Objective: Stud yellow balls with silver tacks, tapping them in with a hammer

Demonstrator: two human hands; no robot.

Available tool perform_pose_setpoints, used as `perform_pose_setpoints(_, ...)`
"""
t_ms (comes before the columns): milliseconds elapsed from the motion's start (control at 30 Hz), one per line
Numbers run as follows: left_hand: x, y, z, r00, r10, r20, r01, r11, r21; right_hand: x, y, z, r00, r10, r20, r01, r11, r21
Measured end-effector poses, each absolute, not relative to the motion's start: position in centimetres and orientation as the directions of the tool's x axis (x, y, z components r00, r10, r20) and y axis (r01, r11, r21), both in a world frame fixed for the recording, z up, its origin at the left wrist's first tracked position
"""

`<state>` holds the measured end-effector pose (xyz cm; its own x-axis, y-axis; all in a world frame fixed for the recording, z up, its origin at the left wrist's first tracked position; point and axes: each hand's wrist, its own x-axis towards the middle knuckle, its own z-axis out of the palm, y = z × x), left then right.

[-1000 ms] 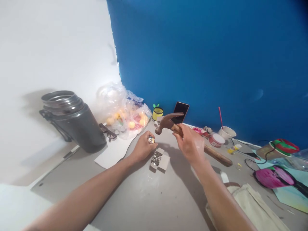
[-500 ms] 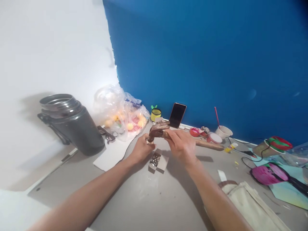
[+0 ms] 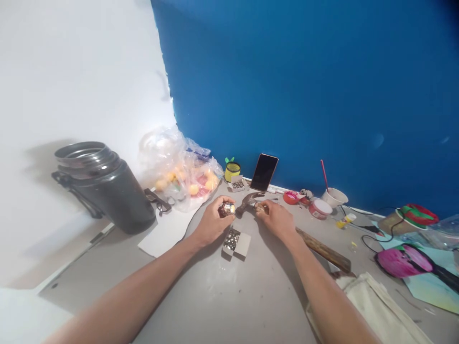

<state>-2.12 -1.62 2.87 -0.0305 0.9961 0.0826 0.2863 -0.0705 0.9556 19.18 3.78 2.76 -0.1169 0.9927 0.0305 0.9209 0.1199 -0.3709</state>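
My left hand (image 3: pixel 210 223) is wrapped round a small ball (image 3: pixel 227 209) with a shiny, metallic, studded-looking surface. To its right, my right hand (image 3: pixel 278 220) grips a claw hammer (image 3: pixel 324 249) just behind its head. The hammer is low at the table, with its wooden handle slanting toward the lower right under my wrist. Between my forearms stands an open small white box (image 3: pixel 243 243) full of shiny metal tacks. A second white box (image 3: pixel 237 184) of tacks sits farther back, behind the ball.
A large dark flask (image 3: pixel 107 191) without a lid stands at left, near plastic bags (image 3: pixel 179 167). A phone (image 3: pixel 264 172) leans on the blue wall. Paint pots, a paper cup (image 3: pixel 334 197), a glue stick (image 3: pixel 346 220), cables and cream cloth (image 3: pixel 373 306) occupy the right.
The hammer has come down off the ball to the table, its handle swinging toward me. My right hand has lowered with it. The ball in my left hand is now more exposed.
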Motion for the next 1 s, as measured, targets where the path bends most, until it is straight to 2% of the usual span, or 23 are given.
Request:
perform_pose_setpoints(167, -2.0, -1.9, 3.7, -0.015, 0.998, 0.053, 0.111, -0.051, 0.993, 18.5, 3.3, 2.2, -0.174, 0.985, 0.003, 0.925, 0.165, -0.341)
perform_pose_setpoints(267, -1.9, -1.7, 3.5, 0.030, 1.000, -0.009, -0.103, 0.012, 0.995, 18.4, 3.5, 1.5, -0.218, 0.975, 0.045, 0.934, 0.221, -0.279)
perform_pose_setpoints(400, -2.1, -1.3, 2.8, 0.131, 0.989, -0.065, -0.363, 0.109, 0.925, 18.3, 3.5, 1.4, -0.230, 0.969, 0.094, 0.942, 0.246, -0.227)
perform_pose_setpoints(533, -2.6, -0.8, 2.4, 0.198, 0.974, -0.110, -0.516, 0.199, 0.833, 17.4, 2.6, 2.8, -0.249, 0.940, 0.232, 0.882, 0.319, -0.348)
perform_pose_setpoints(633, -3.0, -0.6, 2.4, 0.245, 0.958, -0.148, -0.632, 0.274, 0.725, 16.7, 1.5, 3.8, -0.303, 0.914, 0.270, 0.814, 0.395, -0.426)
perform_pose_setpoints(800, -3.4, -0.6, 2.4, 0.321, 0.941, -0.106, -0.738, 0.319, 0.595, 16.3, 0.7, 4.1, -0.351, 0.900, 0.257, 0.779, 0.433, -0.454)
perform_pose_setpoints(1000, -3.8, -0.5, 2.2, 0.369, 0.926, -0.080, -0.693, 0.331, 0.640, 16.4, 0.8, 4.4, -0.347, 0.920, 0.183, 0.806, 0.392, -0.444)
